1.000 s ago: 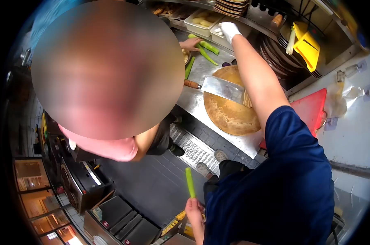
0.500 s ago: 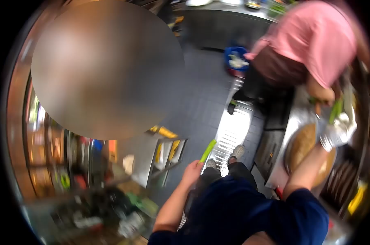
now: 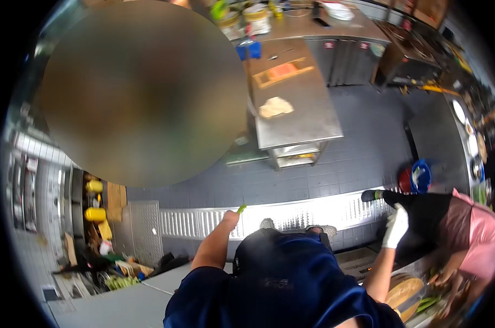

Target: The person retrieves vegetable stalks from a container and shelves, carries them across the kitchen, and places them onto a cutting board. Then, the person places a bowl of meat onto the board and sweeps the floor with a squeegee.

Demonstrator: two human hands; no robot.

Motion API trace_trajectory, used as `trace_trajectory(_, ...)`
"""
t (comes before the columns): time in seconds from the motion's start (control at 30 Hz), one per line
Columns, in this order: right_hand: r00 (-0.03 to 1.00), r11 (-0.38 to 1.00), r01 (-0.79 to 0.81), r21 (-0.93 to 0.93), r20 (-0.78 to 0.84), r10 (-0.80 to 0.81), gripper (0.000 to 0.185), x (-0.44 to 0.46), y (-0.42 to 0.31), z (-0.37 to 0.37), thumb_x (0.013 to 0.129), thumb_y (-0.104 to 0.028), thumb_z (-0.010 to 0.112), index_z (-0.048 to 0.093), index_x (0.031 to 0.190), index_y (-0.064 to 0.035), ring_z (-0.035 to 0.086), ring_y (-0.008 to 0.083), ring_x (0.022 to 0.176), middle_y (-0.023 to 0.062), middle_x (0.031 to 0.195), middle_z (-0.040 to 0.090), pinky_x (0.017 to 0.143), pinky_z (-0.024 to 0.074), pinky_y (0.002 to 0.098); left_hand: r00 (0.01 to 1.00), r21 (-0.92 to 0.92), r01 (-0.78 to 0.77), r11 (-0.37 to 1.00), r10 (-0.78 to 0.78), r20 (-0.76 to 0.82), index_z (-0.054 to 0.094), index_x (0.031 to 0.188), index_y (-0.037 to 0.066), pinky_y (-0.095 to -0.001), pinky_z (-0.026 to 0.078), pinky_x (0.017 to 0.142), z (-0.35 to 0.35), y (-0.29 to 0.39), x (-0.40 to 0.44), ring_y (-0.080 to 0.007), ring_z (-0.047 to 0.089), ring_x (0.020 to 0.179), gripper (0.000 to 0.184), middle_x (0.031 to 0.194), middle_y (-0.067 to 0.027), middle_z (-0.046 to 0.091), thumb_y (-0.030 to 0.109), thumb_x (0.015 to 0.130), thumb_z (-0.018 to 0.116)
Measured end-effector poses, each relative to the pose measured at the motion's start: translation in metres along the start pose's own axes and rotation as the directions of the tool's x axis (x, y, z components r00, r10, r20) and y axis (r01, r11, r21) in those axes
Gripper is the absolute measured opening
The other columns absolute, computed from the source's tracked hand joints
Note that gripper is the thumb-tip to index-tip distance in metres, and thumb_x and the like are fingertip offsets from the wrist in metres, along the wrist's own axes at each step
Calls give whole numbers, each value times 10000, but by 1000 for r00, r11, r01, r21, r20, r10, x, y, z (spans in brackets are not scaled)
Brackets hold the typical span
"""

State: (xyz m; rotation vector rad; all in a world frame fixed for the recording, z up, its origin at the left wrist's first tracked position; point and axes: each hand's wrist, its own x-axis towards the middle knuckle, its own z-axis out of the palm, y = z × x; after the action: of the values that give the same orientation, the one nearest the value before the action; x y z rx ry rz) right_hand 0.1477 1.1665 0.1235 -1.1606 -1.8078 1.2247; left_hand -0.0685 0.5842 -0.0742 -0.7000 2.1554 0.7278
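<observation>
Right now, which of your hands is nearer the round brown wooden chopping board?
Right. In the image, the white-gloved right hand is above the board, apart from it; the left hand is far left of it.

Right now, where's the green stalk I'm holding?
In the head view, the green stalk pokes from your left hand, a little below the picture's centre, seen against the metal floor grating.

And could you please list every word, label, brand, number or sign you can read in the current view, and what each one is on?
No text can be read in this view.
Too blurred to read: a faint marking on the navy short-sleeved shirt.
Too small to read: the small red stickers on the steel cabinet doors.
</observation>
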Motion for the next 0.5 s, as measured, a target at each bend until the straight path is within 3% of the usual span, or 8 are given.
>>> trace_trajectory(0.03, 976, 979, -202, 37, 96, 197, 244, -22, 12, 28, 1003, -247, 600, 745, 1062, -59, 402, 46, 532, -31, 661, 523, 492, 327, 219, 999, -93, 45, 995, -43, 18, 650, 825, -46, -435, 436, 448, -17, -32, 12, -257, 579, 517, 456, 693, -161, 623, 387, 957, 603)
trace_trajectory(0.13, 903, 986, -163, -20, 399, 158, 232, -74, 68, 97, 1030, -201, 583, 747, 1129, -71, 418, 43, 586, -50, 701, 551, 533, 353, 231, 994, -66, 99, 993, -95, 61, 589, 714, -41, -405, 404, 416, -80, -106, 15, -242, 517, 438, 817, 562, -139, 546, 766, 774, 707)
trace_trajectory(0.2, 821, 977, -181, -113, 530, 214, 214, -115, 35, 141, 1031, -180, 591, 750, 1137, -82, 434, 39, 575, -51, 698, 570, 530, 362, 222, 976, -66, 203, 977, -196, 97, 573, 703, -36, -407, 398, 403, -108, -158, 45, -256, 505, 396, 701, 538, -143, 532, 634, 874, 691)
trace_trajectory(0.27, 762, 996, 6, -93, 646, 56, 245, -119, 87, 178, 1046, -210, 568, 715, 1154, -45, 465, 39, 482, -5, 681, 630, 456, 379, 206, 944, -364, 329, 872, -312, 107, 564, 702, -3, -436, 343, 348, -138, -197, 55, -247, 512, 383, 352, 527, -148, 511, 236, 960, 573)
trace_trajectory(0.33, 687, 974, -102, -202, 693, 216, 247, -147, 38, 211, 1042, -217, 585, 700, 1180, -47, 473, 50, 471, 2, 659, 617, 448, 389, 212, 942, -706, 290, 646, -324, 90, 560, 695, 7, -422, 320, 334, -157, -242, 78, -238, 503, 375, 264, 517, -138, 490, 134, 924, 528)
trace_trajectory(0.43, 616, 951, -24, -308, 744, 257, 247, -163, 13, 260, 1035, -215, 590, 702, 1182, -51, 500, 66, 481, 28, 682, 645, 459, 421, 239, 963, -810, 203, 551, -262, 63, 546, 667, 8, -392, 289, 314, -216, -244, 78, -234, 456, 355, 166, 490, -109, 425, 8, 824, 492)
trace_trajectory(0.47, 599, 944, 27, -328, 761, 248, 248, -167, 7, 274, 1032, -214, 592, 703, 1180, -48, 507, 69, 484, 36, 691, 653, 461, 426, 244, 961, -904, 143, 402, -274, 29, 547, 670, -3, -415, 298, 320, -228, -255, 105, -249, 451, 355, 133, 486, -126, 431, 3, 800, 523)
trace_trajectory(0.5, 582, 934, 80, -347, 778, 239, 250, -170, 2, 289, 1029, -214, 593, 704, 1177, -46, 514, 72, 488, 44, 699, 661, 463, 432, 249, 976, -877, 64, 476, -212, -44, 544, 672, -9, -419, 296, 327, -262, -233, 89, -252, 455, 362, 116, 487, -129, 434, -7, 788, 542)
